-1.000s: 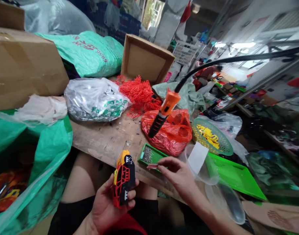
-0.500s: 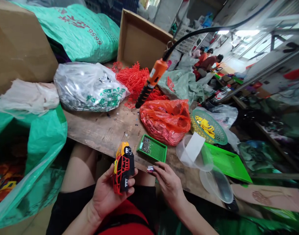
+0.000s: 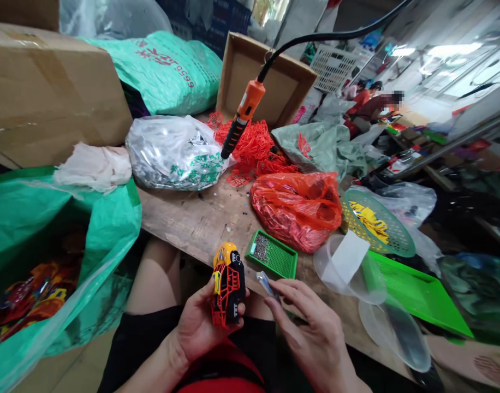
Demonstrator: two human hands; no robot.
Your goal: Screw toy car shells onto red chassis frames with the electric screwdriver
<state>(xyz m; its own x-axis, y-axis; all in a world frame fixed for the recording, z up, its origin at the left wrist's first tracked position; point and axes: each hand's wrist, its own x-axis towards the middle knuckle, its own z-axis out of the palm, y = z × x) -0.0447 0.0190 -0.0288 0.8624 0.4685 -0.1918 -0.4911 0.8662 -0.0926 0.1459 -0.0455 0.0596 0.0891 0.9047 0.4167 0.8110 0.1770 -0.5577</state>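
Note:
A yellow, red and black toy car [image 3: 226,285] rests tilted in my left hand [image 3: 203,322], whose fingers wrap round its underside and side. To its right, my right hand [image 3: 311,322] pinches a small shiny silver piece [image 3: 265,281] between thumb and fingertips; its exact kind is too small to tell. The piece and the car are apart. Just beyond both hands, a small green tray [image 3: 279,259] holds many tiny screws at its left end. An electric screwdriver [image 3: 242,117], orange and black, hangs by its cable over the table, tip down.
On the wooden table [image 3: 184,215] lie a red plastic bag [image 3: 295,210], a clear bag of silver parts [image 3: 172,155] and red plastic frames [image 3: 254,142]. A green basket [image 3: 401,240] holds yellow pieces. Clear tubs [image 3: 348,284] stand right. A green sack [image 3: 123,218] with toy parts opens at left.
My view has turned left, so the scene sits further right. My right hand has turned the silver piece upward, nearer the green tray. The car stays in my left hand.

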